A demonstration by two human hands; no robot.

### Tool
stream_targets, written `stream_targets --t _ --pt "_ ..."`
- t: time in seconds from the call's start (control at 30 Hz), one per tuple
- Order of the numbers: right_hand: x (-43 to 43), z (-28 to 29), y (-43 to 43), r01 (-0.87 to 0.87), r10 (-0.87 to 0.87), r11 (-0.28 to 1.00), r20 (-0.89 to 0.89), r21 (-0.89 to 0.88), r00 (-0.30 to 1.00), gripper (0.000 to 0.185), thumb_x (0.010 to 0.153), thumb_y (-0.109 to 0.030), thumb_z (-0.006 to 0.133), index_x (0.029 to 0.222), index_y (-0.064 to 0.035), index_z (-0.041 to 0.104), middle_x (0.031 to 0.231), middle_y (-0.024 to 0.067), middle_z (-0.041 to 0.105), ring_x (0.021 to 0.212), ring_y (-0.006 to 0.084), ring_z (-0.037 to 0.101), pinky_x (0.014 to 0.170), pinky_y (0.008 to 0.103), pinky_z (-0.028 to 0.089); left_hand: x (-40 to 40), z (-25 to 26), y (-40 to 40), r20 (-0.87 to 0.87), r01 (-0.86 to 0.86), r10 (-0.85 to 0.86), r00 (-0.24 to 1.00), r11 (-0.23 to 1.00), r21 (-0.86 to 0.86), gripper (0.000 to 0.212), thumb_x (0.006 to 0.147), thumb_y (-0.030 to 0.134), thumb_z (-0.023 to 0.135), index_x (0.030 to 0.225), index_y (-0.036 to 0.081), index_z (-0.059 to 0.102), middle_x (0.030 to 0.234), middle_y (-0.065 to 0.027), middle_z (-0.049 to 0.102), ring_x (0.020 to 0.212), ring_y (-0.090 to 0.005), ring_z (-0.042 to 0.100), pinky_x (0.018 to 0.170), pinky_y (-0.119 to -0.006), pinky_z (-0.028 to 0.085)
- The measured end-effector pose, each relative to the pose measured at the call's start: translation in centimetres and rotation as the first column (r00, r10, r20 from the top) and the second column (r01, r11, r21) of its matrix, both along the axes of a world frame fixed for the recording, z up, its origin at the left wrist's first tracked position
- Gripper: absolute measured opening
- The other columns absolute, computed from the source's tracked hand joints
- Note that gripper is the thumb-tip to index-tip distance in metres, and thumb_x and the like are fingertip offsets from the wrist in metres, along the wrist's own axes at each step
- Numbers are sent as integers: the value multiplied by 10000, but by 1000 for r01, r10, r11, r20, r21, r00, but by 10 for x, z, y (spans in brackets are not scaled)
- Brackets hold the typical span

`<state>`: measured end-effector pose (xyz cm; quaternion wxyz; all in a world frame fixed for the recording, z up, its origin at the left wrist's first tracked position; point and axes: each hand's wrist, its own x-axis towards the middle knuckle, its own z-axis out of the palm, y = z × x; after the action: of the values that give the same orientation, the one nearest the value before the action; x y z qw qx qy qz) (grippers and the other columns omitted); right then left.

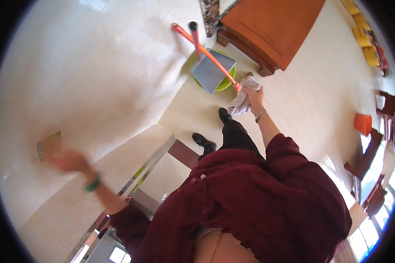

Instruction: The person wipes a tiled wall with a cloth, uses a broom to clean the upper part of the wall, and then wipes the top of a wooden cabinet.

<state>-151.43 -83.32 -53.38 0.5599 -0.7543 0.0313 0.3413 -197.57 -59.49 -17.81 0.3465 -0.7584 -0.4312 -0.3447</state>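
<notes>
My left hand, blurred and wearing a green bangle, is raised at the pale wall on the left, over or beside a small dark and green rectangular thing; whether it touches or holds it I cannot tell. A whitish cloth is gripped in my right hand, held low in front of me. Just beyond the cloth, an orange-red pole slants across a grey dustpan. The dustpan, with an upright red handle, lies over a lime-green basin on the floor by the wall. The pole's lower end is partly hidden by the cloth.
An orange-brown wooden cabinet stands beyond the basin. Off to the right are an orange bucket, yellow containers and dark wooden furniture. A doorway's metal frame is at the lower left. My black shoes are on the tiled floor.
</notes>
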Motion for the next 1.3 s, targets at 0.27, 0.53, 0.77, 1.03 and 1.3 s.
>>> stream_targets --t 0.27,0.53,0.77,1.03,1.3 --pt "47 5 -150 231 -224 964 67 -130 972 569 689 -100 755 1155 -40 434 1026 125 575 915 231 580 767 374 526 279 -278 -34 594 769 530 606 -198 -608 443 845 196 655 1245 64 520 1229 -118 556 1166 -221 501 966 -369 406" --pt "15 15 -241 358 -308 828 184 -432 933 640 616 -232 788 1154 -34 505 1008 161 624 948 267 599 793 382 502 346 -385 21 303 859 839 452 -318 -401 871 759 445 705 1448 260 206 1529 -76 153 1415 -336 63 1060 -609 144" --pt "-23 16 -238 341 -277 827 203 -447 939 655 588 -248 794 1143 -29 524 992 161 641 932 279 626 806 371 499 381 -394 52 244 881 887 392 -285 -378 846 729 600 665 1382 169 344 1505 -114 233 1412 -272 133 1082 -563 58" --pt "-56 40 -230 391 -358 792 162 -470 920 626 608 -267 784 1139 -46 538 986 165 649 929 288 632 802 381 501 391 -318 -77 726 915 557 404 -251 -316 325 906 288 586 691 90 445 697 -47 537 706 -163 552 772 -332 441" --pt "-79 -17 -223 357 -326 923 201 -143 924 374 723 -166 717 1032 -51 542 766 77 640 723 195 610 611 350 502 248 -187 -83 910 955 393 133 194 -223 339 892 262 571 641 126 389 539 18 409 488 -85 394 454 -240 345"
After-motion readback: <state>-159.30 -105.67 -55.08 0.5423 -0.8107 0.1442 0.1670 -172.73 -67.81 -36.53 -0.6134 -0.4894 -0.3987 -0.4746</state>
